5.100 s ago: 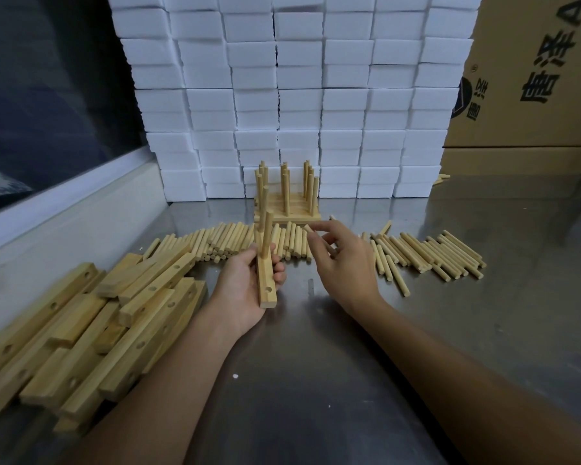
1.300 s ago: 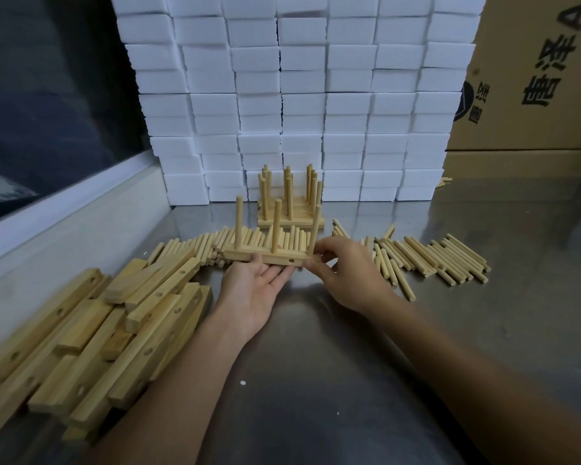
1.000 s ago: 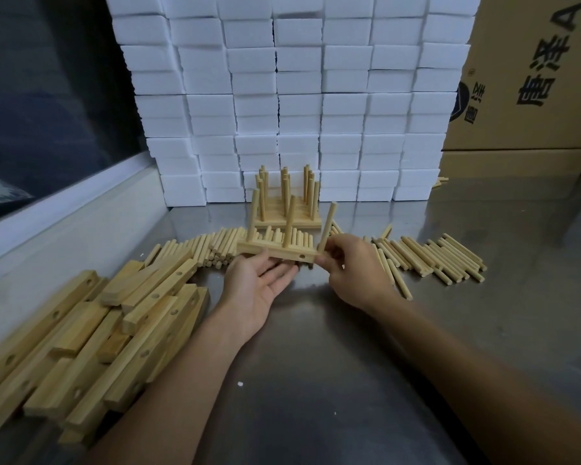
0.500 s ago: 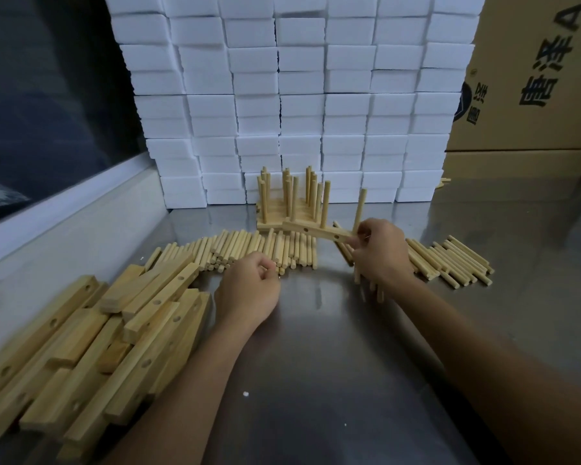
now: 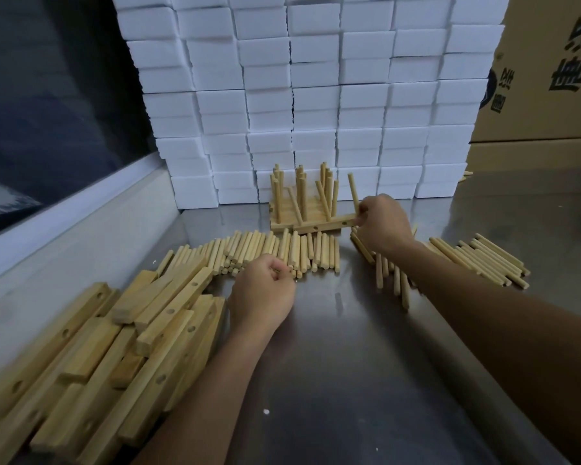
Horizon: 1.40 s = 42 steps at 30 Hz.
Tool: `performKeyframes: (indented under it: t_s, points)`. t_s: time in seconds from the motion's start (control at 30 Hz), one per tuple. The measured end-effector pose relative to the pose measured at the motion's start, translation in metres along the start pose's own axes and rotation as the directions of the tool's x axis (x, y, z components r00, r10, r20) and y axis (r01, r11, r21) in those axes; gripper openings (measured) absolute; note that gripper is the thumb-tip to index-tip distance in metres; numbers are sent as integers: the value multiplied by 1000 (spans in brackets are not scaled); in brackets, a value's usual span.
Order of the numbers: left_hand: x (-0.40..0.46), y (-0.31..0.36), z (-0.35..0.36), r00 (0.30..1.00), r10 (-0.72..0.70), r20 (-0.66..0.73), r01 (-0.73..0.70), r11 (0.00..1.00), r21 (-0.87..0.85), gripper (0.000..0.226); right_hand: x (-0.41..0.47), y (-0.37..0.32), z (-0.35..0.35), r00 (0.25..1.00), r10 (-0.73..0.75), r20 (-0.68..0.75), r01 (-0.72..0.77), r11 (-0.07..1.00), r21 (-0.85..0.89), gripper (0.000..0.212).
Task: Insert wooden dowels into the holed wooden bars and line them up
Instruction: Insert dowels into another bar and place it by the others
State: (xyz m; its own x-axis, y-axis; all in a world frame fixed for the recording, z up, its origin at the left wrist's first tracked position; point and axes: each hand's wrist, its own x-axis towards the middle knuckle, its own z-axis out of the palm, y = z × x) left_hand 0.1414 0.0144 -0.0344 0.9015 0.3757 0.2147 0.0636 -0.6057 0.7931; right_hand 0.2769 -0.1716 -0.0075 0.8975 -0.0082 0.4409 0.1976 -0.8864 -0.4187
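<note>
Right hand (image 5: 381, 223) pinching right end of doweled bar (image 5: 322, 225), upper centre of frame, setting it against finished row (image 5: 291, 209) by white foam blocks (image 5: 299, 95). Bar skewed, dowels tilted: could knock neighbours or land out of line if dropped at this angle. Left hand (image 5: 262, 290) loosely curled at frame centre, gripping nothing visible, near loose dowels (image 5: 275, 250). Versus half a second ago: bar lower and closer to row, left hand hardly moved. Empty bars (image 5: 108, 347) piled lower left.
</note>
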Motion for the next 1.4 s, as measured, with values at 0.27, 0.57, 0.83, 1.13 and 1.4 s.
performKeyframes:
  t_s: [0.27, 0.57, 0.83, 1.13, 1.4]
  points:
    - [0, 0, 1, 1000, -26, -2, 26, 1000, 4, 15, 14, -16, 23, 993, -42, 114, 37, 998, 51, 7]
    - [0, 2, 0, 999, -34, -6, 34, 999, 4, 17, 21, -22, 28, 975, -50, 215, 32, 996, 84, 16]
    - [-2, 3, 0, 999, -36, -12, 36, 999, 19, 18, 19, -10, 29, 973, -140, 184, 141, 990, 9, 10]
    - [-2, 4, 0, 999, -39, -15, 39, 999, 33, 17, 17, -8, 24, 966, -200, 161, 200, 980, 13, 19]
    - [-3, 5, -1, 999, -37, -13, 37, 999, 38, 17, 16, -4, 25, 957, -227, 178, 234, 972, -16, 17]
